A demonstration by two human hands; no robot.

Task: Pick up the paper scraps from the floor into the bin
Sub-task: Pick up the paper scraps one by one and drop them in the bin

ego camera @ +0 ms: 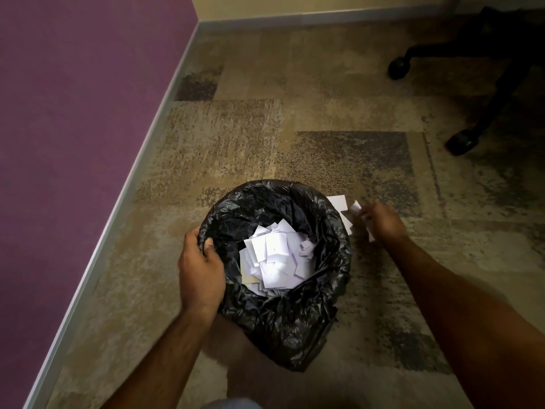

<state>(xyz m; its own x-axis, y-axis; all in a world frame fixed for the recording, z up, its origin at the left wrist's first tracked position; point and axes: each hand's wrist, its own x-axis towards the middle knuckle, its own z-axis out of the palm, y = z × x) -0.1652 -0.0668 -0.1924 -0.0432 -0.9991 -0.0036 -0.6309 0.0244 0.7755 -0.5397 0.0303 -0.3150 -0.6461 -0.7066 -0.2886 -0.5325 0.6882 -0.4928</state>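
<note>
Carpet holds bin, scraps; chair base stands well apart.

Bin liner: thin black plastic, crinkled, faintly glossy on its folds. Paper scraps inside: white paper, matt, flat-cut, one piece buff-coloured. Loose paper scraps on the floor: same white matt paper. Floor: short-pile carpet, matt, rough, mottled tan and dark grey. Wall: purple, matt, finely textured. Skirting: smooth, pale grey. Chair castors: black, glossy plastic.
</note>
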